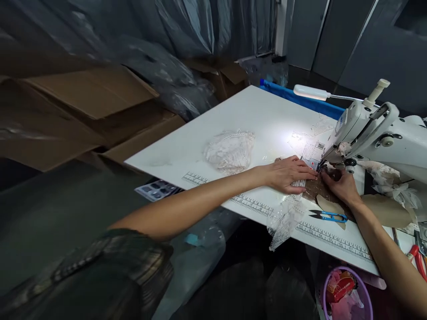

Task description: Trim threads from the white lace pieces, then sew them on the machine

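The left hand (289, 174) lies open on lace (286, 215). By the sewing machine (347, 129) at right, the right hand (343, 186) bends, its grip unclear.

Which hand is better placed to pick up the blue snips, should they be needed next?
Probably the right hand: it is nearer the blue snips, whose blades point leftward in the picture. The left hand lies across the white lace, farther off.

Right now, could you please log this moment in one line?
left hand: on lace; right hand: at sewing machine; lamp: lit
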`<state>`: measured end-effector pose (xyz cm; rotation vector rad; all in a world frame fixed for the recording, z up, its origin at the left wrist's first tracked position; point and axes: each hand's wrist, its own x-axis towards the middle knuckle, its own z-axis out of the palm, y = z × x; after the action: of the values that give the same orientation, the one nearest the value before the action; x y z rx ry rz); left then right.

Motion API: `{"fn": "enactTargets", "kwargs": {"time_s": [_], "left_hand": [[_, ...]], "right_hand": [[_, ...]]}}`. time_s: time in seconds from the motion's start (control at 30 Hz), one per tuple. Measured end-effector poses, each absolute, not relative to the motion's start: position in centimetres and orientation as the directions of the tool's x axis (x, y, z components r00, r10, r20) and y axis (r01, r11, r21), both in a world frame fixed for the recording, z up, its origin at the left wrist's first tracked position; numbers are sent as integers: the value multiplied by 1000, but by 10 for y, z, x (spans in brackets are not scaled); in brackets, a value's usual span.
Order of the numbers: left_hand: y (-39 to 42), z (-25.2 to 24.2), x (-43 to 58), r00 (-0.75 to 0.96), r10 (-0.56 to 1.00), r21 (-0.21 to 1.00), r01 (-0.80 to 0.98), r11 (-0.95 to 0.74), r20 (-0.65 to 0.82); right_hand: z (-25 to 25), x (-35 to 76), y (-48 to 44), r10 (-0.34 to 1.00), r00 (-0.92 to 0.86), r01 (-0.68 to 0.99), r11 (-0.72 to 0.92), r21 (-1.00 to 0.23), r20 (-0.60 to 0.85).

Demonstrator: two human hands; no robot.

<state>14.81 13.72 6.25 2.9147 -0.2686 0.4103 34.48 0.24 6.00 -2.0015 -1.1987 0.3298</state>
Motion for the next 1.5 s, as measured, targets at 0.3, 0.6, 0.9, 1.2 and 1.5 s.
{"fn": "enactTargets", "kwargs": {"time_s": [0.3, 0.6, 0.9, 1.2, 1.5], "left_hand": [[122, 69, 127, 853, 3, -7, 8, -1000, 523], [22, 51, 43, 517, 457, 423, 192, -886, 724], [-36, 10, 43, 569, 708, 687, 312, -656, 418], [-72, 20, -12, 809, 278, 236, 177, -955, 518], [-55, 4, -22, 717, 579, 714, 164, -681, 388]], "right_hand": [[84, 316, -78, 914, 162, 884, 33, -466, 371], [51, 300, -103, 911, -5, 992, 58, -115, 413], [69, 250, -119, 784, 266, 841, 95, -532, 561], [46, 160, -141, 957, 291, 361, -93, -928, 17], [17, 141, -151, 986, 167, 318, -30, -948, 24]]}}
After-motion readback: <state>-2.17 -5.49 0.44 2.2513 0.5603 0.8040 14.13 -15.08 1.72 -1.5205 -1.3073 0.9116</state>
